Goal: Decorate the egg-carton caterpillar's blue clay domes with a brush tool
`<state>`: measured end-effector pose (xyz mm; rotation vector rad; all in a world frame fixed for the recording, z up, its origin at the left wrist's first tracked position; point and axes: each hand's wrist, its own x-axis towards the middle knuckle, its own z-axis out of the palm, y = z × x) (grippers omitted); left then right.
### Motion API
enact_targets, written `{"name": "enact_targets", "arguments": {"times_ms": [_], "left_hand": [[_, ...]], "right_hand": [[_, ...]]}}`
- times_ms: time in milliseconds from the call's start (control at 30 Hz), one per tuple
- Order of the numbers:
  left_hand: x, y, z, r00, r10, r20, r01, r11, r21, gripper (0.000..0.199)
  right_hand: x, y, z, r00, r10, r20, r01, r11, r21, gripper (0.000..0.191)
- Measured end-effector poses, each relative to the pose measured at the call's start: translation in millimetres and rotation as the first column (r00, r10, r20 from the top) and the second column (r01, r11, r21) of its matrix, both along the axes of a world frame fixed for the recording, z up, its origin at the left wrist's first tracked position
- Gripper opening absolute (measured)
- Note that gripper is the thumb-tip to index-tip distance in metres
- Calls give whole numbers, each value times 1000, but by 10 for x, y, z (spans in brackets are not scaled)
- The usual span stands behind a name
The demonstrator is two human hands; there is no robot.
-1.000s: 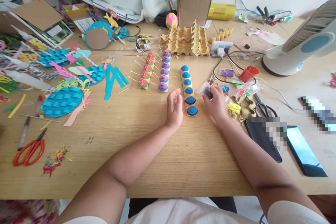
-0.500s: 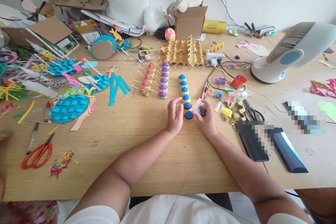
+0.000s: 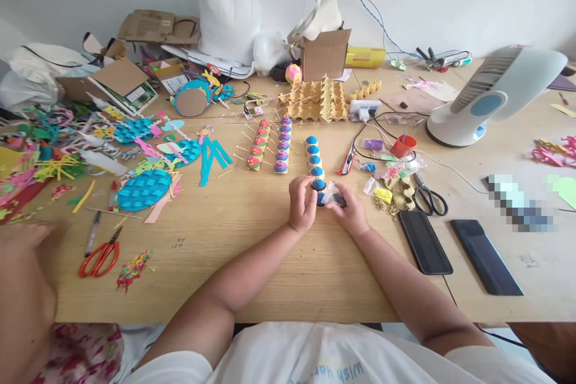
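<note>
A strip of egg carton with blue-covered domes [image 3: 315,159] stretches away from me, and dark edging shows at its near domes. My left hand [image 3: 301,205] is curled against the left side of its near end, fingers closed about the edge. Pinched in my right hand [image 3: 354,214], just right of the strip, is a small clear plastic bag [image 3: 332,193] with dark material inside. Farther left stand two decorated strips, one with red-and-green domes [image 3: 258,145] and one with purple domes [image 3: 282,145], both with thin sticks poking out.
Right of my hands lie a red utility knife [image 3: 347,162], a red cup [image 3: 404,144], black scissors [image 3: 429,197] and two phones [image 3: 425,243]. A fan [image 3: 488,99] stands behind. Leftward are blue woven ovals [image 3: 144,190], orange scissors [image 3: 99,258] and another person's arm [image 3: 27,270].
The view has shifted and tilted up slightly. My right hand and the bag have come closer to the strip's near end. More of the other person's arm shows at the left.
</note>
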<state>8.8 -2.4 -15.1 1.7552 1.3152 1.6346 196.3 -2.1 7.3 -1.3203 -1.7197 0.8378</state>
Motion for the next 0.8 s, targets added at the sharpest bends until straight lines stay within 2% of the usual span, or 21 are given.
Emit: {"name": "enact_targets", "arguments": {"times_ms": [100, 233, 400, 533, 633, 700, 800], "left_hand": [[-8, -1, 5, 1000, 20, -17, -19, 999, 45, 53], [-14, -11, 39, 998, 34, -55, -33, 999, 30, 55], [-19, -57, 85, 992, 33, -119, -26, 998, 59, 51], [-35, -71, 83, 980, 51, -193, -23, 989, 144, 42], [-69, -63, 108, 978, 81, -191, -40, 977, 210, 37], [-113, -65, 140, 983, 85, -161, -59, 985, 160, 36], [-214, -97, 177, 992, -22, -123, 25, 999, 27, 31]], "right_hand": [[-17, -1, -12, 1000, 25, -6, -25, 1000, -3, 67], [-35, -2, -30, 999, 51, 11, -51, 999, -5, 64], [-58, -1, -69, 996, 56, 67, -59, 997, 50, 67], [-61, 37, -182, 990, 56, 129, -80, 978, 193, 65], [-56, 76, -279, 987, 50, 151, -99, 934, 343, 67], [-49, 92, -325, 984, 53, 170, -119, 907, 404, 69], [-39, 98, -363, 977, 71, 202, -157, 879, 450, 72]]}}
